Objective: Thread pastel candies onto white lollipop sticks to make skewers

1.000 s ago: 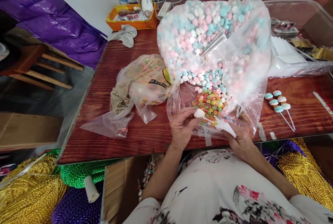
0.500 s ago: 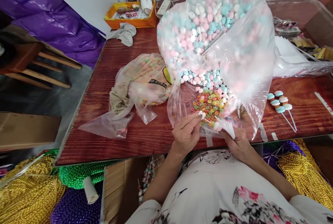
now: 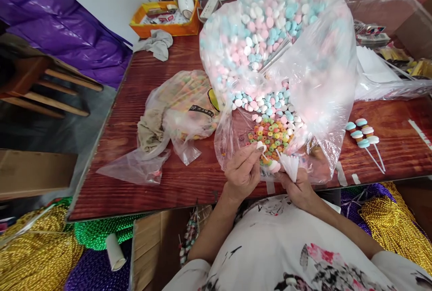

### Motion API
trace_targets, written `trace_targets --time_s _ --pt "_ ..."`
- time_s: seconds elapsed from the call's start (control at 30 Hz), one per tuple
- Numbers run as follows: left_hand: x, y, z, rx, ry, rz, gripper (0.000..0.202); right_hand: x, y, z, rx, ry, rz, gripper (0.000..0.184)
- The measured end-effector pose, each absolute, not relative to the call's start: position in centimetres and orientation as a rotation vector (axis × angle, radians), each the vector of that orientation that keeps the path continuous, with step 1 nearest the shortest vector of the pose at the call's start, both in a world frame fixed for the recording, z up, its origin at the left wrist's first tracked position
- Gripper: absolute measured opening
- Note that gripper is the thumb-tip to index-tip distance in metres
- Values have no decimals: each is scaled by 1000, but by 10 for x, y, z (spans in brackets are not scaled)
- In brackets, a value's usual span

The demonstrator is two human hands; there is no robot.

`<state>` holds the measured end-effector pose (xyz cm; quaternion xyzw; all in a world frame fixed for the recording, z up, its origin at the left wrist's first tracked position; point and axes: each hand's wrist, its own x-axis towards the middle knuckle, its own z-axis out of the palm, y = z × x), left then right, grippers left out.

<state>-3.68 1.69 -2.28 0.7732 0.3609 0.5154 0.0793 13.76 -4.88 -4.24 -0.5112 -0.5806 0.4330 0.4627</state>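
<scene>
My left hand (image 3: 243, 170) is closed, its fingertips pinching a small white piece (image 3: 260, 145) with a thin white stick beside it. Whether the two are joined I cannot tell. Fanned white sticks (image 3: 290, 167) are gripped in my right hand (image 3: 299, 188). Pink and white candy-like pieces (image 3: 275, 166) sit by its fingertips, and how they are held is hidden. Both hands are over the near edge of a clear plastic bag (image 3: 320, 97). Small colourful rings (image 3: 270, 133) lie in its mouth, with pastel pink, blue and white pieces (image 3: 263, 47) behind them.
Finished-looking sticks with stacked pastel pieces (image 3: 362, 133) lie on the table (image 3: 189, 187) at right. Behind them is a clear plastic bin (image 3: 388, 90). A second bag (image 3: 189, 102) lies left, with an orange tray (image 3: 165, 27) farther back. Beaded strands (image 3: 37, 246) are below the table edge.
The white sticks in my right hand have shifted slightly left and turned more upright. My left fingertips have moved slightly up and left with the white piece. The view has shifted a little.
</scene>
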Motion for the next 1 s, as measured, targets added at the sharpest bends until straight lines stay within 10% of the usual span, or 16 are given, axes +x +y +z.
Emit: trace_targets --time_s 1.0 --pt "-1 -17 -48 2081 802 1162 55 163 -62 -81 -1368 -1242 984 22"
